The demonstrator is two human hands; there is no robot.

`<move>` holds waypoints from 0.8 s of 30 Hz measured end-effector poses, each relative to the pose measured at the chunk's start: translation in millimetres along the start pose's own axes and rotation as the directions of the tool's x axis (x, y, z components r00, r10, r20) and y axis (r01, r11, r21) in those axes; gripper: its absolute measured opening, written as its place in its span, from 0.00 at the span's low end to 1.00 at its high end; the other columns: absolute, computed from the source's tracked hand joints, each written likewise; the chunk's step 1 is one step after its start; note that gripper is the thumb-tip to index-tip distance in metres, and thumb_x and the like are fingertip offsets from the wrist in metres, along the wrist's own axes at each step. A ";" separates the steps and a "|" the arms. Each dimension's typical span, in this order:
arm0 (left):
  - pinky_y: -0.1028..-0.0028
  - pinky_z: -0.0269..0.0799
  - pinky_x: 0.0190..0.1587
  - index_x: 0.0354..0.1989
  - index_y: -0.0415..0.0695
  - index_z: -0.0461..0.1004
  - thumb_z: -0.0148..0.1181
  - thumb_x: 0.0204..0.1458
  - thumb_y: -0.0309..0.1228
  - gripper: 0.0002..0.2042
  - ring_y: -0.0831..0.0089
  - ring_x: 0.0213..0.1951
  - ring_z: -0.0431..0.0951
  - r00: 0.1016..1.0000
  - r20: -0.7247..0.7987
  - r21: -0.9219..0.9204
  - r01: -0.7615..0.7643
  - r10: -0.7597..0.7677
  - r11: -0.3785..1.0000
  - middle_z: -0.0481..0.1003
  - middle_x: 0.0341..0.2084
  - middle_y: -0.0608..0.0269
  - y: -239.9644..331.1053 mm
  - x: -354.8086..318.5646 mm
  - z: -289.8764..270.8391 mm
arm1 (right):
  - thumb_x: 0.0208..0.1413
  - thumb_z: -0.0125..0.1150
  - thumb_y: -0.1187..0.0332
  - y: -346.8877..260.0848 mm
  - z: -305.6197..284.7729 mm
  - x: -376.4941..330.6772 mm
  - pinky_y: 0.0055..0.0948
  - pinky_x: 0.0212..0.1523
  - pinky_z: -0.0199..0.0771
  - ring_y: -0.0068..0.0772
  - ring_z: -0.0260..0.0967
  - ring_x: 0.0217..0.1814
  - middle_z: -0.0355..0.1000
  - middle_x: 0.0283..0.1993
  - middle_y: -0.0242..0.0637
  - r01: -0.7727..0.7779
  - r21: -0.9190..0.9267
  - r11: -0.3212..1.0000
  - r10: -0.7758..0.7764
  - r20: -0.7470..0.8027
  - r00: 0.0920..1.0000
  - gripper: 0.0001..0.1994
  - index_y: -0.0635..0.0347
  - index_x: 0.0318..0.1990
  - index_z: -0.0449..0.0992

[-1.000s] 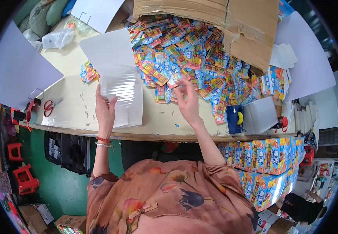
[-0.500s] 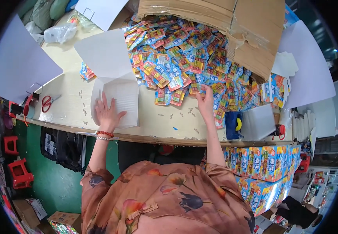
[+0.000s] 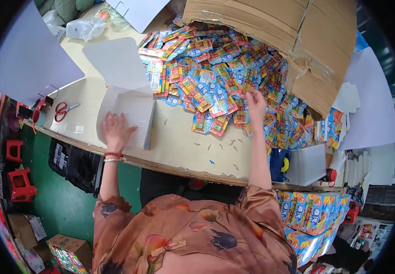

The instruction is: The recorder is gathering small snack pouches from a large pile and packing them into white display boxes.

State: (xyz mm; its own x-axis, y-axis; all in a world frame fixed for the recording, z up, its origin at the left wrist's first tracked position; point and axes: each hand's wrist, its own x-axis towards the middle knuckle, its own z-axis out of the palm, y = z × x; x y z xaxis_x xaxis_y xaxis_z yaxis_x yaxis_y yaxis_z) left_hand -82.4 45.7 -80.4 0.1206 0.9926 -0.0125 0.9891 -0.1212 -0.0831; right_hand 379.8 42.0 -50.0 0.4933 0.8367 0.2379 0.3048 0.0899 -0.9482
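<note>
An open white box [image 3: 138, 98] lies on the table at the left, its flap raised toward the far side. Inside it rests my left hand [image 3: 115, 130], fingers spread on the box's inner face and nothing held. My right hand [image 3: 256, 104] is over the near part of a big heap of colourful blister packs [image 3: 204, 89]. Its fingers are bent and drawn together against the packs; whether one is pinched between them is hidden.
A large cardboard carton [image 3: 316, 50] lies tipped over the heap's far right. Red scissors [image 3: 62, 110] are at the left. A blue tape dispenser [image 3: 278, 164] and a clear plastic box [image 3: 306, 165] stand near the right front edge. Printed boxes [image 3: 313, 212] are stacked below.
My right hand has moved farther over the heap, its fingers more curled. My left hand stays in the white box, slightly shifted. The whole view has turned a little.
</note>
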 end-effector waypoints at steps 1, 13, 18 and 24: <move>0.51 0.44 0.65 0.64 0.50 0.60 0.55 0.52 0.52 0.33 0.50 0.64 0.55 0.991 -0.136 -0.034 -0.009 0.004 0.999 0.62 0.59 0.49 2.3 -0.6 -4.8 | 0.57 0.57 0.70 8.7 -5.8 9.3 0.23 0.42 0.69 0.23 0.70 0.38 0.75 0.37 0.35 0.042 -0.082 0.996 -0.050 -0.096 0.994 0.11 0.65 0.46 0.74; 0.66 0.70 0.46 0.48 0.41 0.73 0.59 0.51 0.24 0.14 0.55 0.42 0.75 0.826 -0.380 -0.861 -0.480 0.416 0.167 0.75 0.41 0.54 195.2 13.3 -79.9 | 0.58 0.58 0.68 -7.5 43.7 21.6 0.23 0.45 0.71 0.25 0.73 0.42 0.75 0.43 0.37 -0.136 0.015 0.991 0.133 0.130 0.983 0.14 0.66 0.47 0.73; 0.61 0.65 0.50 0.48 0.44 0.72 0.59 0.49 0.26 0.16 0.54 0.48 0.70 0.816 -0.497 -0.755 -0.574 0.296 0.317 0.71 0.45 0.57 238.5 77.9 -49.2 | 0.56 0.61 0.67 10.0 9.4 61.1 0.23 0.38 0.68 0.22 0.66 0.36 0.71 0.38 0.33 0.053 -0.133 0.990 -0.092 -0.312 0.946 0.17 0.67 0.50 0.70; 0.55 0.44 0.65 0.65 0.44 0.54 0.62 0.50 0.32 0.33 0.48 0.65 0.48 0.891 -0.454 -0.684 -0.360 0.017 0.635 0.50 0.63 0.43 239.9 94.0 -19.6 | 0.54 0.64 0.65 51.4 -37.0 32.8 0.26 0.40 0.67 0.23 0.69 0.38 0.72 0.37 0.35 -0.206 -0.221 0.953 0.146 -0.258 0.955 0.20 0.67 0.49 0.68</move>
State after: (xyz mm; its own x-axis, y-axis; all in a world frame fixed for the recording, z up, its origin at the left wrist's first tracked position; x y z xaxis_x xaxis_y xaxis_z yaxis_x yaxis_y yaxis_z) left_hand 167.8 110.0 -82.0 0.1620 0.8834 0.4398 0.6420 -0.4328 0.6329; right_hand 441.9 54.1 -83.1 0.7261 0.6725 0.1432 0.3692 -0.2056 -0.9063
